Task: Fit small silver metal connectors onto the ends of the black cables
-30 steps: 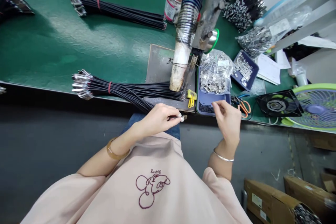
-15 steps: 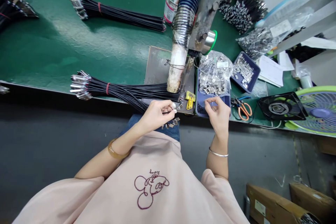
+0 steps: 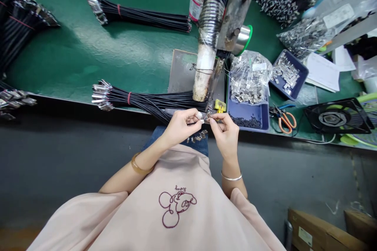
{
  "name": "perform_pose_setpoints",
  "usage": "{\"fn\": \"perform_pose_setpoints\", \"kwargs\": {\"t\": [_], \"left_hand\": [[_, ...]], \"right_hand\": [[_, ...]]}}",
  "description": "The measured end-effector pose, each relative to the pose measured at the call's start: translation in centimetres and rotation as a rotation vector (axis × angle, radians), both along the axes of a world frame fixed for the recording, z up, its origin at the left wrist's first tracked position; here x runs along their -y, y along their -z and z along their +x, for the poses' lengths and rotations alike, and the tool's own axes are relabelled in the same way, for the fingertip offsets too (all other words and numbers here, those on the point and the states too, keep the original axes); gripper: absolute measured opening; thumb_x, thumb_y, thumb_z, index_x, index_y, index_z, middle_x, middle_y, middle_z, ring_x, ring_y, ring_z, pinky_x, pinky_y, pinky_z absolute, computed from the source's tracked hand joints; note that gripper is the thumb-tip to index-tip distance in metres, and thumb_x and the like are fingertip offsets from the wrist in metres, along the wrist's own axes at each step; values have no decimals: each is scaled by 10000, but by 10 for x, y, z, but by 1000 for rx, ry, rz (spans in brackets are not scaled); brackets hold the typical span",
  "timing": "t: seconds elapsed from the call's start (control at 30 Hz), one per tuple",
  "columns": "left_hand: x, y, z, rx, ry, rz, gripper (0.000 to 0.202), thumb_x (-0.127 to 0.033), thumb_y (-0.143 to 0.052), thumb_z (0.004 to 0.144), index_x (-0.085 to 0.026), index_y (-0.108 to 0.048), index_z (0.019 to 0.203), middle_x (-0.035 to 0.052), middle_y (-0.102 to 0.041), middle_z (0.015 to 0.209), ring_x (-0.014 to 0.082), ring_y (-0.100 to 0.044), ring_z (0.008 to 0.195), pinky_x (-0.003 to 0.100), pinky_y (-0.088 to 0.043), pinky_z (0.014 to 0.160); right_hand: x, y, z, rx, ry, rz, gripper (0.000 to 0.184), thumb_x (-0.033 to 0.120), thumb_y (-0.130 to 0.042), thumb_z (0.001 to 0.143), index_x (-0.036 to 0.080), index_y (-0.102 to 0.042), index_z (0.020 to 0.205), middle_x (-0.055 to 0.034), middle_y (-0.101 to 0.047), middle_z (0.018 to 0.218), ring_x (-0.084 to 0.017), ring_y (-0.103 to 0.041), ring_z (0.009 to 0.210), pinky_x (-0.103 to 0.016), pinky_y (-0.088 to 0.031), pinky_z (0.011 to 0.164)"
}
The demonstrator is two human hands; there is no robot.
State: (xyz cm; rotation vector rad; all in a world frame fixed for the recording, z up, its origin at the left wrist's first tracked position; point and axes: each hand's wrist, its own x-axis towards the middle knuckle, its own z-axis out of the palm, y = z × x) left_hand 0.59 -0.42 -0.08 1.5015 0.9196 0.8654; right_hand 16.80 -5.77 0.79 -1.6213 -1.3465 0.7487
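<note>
My left hand (image 3: 184, 126) is closed in a pinch on a thin black cable, mostly hidden by the fingers. My right hand (image 3: 226, 135) pinches at the same cable end, fingertips almost touching the left ones; what it holds is too small to make out. Just beyond the hands lies a bundle of black cables (image 3: 153, 100) with metal connectors, tied by a red band. Several metal connectors (image 3: 198, 137) show below my left hand, over my lap. A yellow piece (image 3: 220, 106) sits beside my right fingertips.
A white-tipped hose (image 3: 203, 72) hangs over a grey board (image 3: 180, 70). To the right are a blue tray (image 3: 265, 122) with small black pieces and bagged metal parts, a second tray (image 3: 304, 72), orange-handled pliers (image 3: 285, 121) and a black fan (image 3: 337, 117). Another cable bundle (image 3: 147, 15) lies behind.
My right hand has moved left from over the blue tray to meet my left hand at the cable end. The view has shifted slightly, so the bench things appear displaced.
</note>
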Motion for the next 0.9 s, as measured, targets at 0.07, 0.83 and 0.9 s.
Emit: {"fn": "perform_pose_setpoints", "kwargs": {"t": [0.07, 0.83, 0.9], "left_hand": [[0, 0, 1, -2, 1, 6, 99, -189, -625, 797, -143, -567, 731, -49, -436, 609, 68, -389, 568, 185, -350, 548], [-1, -3, -4, 24, 47, 57, 76, -156, -613, 778, -138, -582, 711, -52, -487, 600, 61, -414, 549, 179, -353, 535], [-1, -2, -4, 18, 59, 70, 68, -154, -611, 786, -134, -592, 723, -49, -504, 603, 61, -423, 552, 174, -360, 535]], "right_hand": [[0, -2, 0, 9, -15, -4, 163, 366, -606, 924, 209, -647, 931, 32, -632, 746, -51, -341, 461, -219, -299, 458], [2, -8, -4, 232, -29, 90, 151, 280, -627, 905, 187, -657, 789, 42, -588, 654, -63, -378, 491, -229, -348, 515], [0, -9, -5, 231, -56, 92, 143, 250, -611, 902, 185, -640, 778, 47, -573, 655, -58, -362, 489, -225, -330, 505]]}}
